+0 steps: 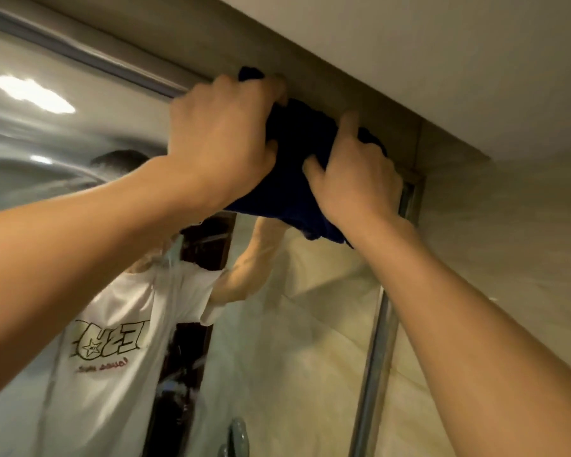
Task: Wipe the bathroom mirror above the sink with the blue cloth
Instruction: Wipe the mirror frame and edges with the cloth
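A dark blue cloth (297, 166) is bunched against the top right corner of the mirror (304, 324), up at its metal frame. My left hand (221, 136) grips the cloth's upper left part, fingers curled over its top edge. My right hand (356, 173) presses on the cloth's right side with its fingers spread, the index finger pointing up toward the frame. Most of the cloth is hidden behind both hands; a loose end hangs below them. The mirror reflects a person in a white printed T-shirt with raised arms.
A beige ledge (343, 67) runs just above the mirror's top frame (80, 51). A tiled wall (508, 242) stands right of the mirror's vertical metal edge (376, 357). Ceiling lights glare in the upper left of the mirror.
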A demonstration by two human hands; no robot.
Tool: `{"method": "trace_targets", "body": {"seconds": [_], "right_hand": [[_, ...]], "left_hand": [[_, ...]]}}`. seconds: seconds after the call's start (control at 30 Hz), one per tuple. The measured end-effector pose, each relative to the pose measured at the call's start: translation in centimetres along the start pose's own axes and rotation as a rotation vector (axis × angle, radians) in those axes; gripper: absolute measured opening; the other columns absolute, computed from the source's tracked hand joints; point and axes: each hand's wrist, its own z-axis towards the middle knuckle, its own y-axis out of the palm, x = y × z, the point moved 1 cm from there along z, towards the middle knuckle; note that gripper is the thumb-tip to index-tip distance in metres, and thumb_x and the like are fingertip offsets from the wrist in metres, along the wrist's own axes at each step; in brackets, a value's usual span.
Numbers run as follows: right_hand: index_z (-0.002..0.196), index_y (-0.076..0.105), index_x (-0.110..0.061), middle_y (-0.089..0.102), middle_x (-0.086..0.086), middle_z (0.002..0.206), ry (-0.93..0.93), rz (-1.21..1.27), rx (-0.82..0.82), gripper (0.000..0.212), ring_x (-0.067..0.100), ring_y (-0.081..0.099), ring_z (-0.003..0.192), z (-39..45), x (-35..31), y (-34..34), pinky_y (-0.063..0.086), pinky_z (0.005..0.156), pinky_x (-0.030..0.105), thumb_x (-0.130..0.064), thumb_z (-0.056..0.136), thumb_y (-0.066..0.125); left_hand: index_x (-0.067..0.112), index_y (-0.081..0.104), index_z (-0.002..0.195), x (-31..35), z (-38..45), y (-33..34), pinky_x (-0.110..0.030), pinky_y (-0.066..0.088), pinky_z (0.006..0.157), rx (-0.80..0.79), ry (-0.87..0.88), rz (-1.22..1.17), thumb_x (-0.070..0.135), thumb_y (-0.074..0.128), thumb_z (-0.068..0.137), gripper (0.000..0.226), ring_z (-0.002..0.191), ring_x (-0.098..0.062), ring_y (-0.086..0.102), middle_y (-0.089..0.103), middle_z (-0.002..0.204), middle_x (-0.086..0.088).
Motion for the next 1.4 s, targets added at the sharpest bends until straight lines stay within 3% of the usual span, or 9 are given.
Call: {"method": "trace_targets", "body": {"seconds": [0.07,0.23,0.33,0.47,0.77,0.93,1.03,1.13,1.4], "right_hand": [[0.13,0.033,-0.014,0.045,-0.002,0.077,0.038,-0.025,-0.02,0.043,0.022,0.046,0.063,0.2,1.9,0.1,0.034,0.049,0.03,-0.038,0.098,0.048],[0.139,0.028,-0.011,0.061,0.014,0.113,0.119,-0.1,-0.103,0.052,0.037,0.06,0.103,1.0,7.3,-0.4,0.039,0.065,0.037,-0.035,0.098,0.05],[0.141,0.029,-0.007,0.061,0.018,0.113,0.113,-0.182,-0.155,0.055,0.039,0.061,0.102,1.5,10.2,-0.4,0.044,0.067,0.038,-0.031,0.097,0.05],[0.123,0.047,-0.003,0.061,0.019,0.115,0.113,-0.251,-0.206,0.037,0.037,0.061,0.104,2.3,12.3,-0.7,0.039,0.067,0.033,-0.025,0.095,0.055],[0.145,0.029,-0.004,0.055,0.018,0.129,0.121,-0.278,-0.21,0.058,0.036,0.056,0.116,1.8,11.7,-0.9,0.046,0.079,0.038,-0.022,0.096,0.054],[0.135,0.04,-0.011,0.058,0.017,0.122,0.095,-0.359,-0.164,0.043,0.036,0.059,0.105,0.2,11.2,-3.5,0.042,0.066,0.035,-0.025,0.097,0.054],[0.128,0.042,-0.012,0.057,0.02,0.106,-0.04,-0.478,-0.068,0.036,0.036,0.058,0.081,-1.3,11.4,-5.9,0.042,0.058,0.035,-0.028,0.096,0.051],[0.127,0.044,-0.008,0.055,0.021,0.1,-0.115,-0.646,-0.143,0.038,0.028,0.047,0.066,-2.7,12.0,-6.9,0.038,0.053,0.032,-0.03,0.097,0.049],[0.144,0.032,-0.011,0.055,0.023,0.115,-0.211,-0.767,-0.225,0.053,0.032,0.057,0.081,-2.4,11.8,-5.9,0.034,0.055,0.033,-0.027,0.097,0.051]], "left_hand": [[0.029,0.05,0.13,2.0,0.4,0.7,-0.04,0.032,0.063,-0.033,0.006,-0.039,0.026,0.055,0.091,0.039,0.091,-0.039,0.057,0.059,0.102,-0.013],[0.026,0.047,0.136,8.1,1.2,3.4,-0.037,0.033,0.065,-0.123,0.0,-0.07,0.025,0.055,0.094,0.043,0.094,-0.035,0.057,0.057,0.11,-0.01],[0.027,0.045,0.138,11.1,1.7,5.3,-0.037,0.035,0.066,-0.128,-0.004,-0.071,0.023,0.054,0.095,0.045,0.101,-0.035,0.059,0.057,0.114,-0.009],[0.025,0.048,0.135,13.7,1.9,7.1,-0.037,0.034,0.065,-0.13,-0.025,-0.071,0.02,0.054,0.095,0.041,0.099,-0.035,0.06,0.058,0.111,-0.008],[0.023,0.055,0.128,12.9,2.4,6.7,-0.038,0.036,0.067,-0.211,-0.058,-0.187,0.017,0.057,0.091,0.037,0.102,-0.034,0.061,0.062,0.112,-0.008],[0.023,0.041,0.138,12.4,0.1,6.4,-0.04,0.038,0.066,-0.251,-0.122,-0.375,0.028,0.056,0.094,0.047,0.102,-0.036,0.059,0.059,0.106,-0.009],[0.018,0.038,0.129,13.2,-3.0,6.8,-0.045,0.051,0.067,-0.174,-0.248,-0.747,0.035,0.058,0.093,0.045,0.088,-0.035,0.062,0.058,0.092,-0.004],[0.021,0.038,0.121,15.3,-5.2,7.2,-0.045,0.05,0.066,-0.098,-0.264,-0.902,0.032,0.056,0.095,0.034,0.079,-0.035,0.061,0.062,0.091,-0.006],[0.021,0.052,0.128,16.9,-5.8,9.6,-0.047,0.049,0.074,-0.086,-0.427,-0.921,0.018,0.047,0.096,0.033,0.095,-0.037,0.059,0.062,0.107,-0.011]]}}
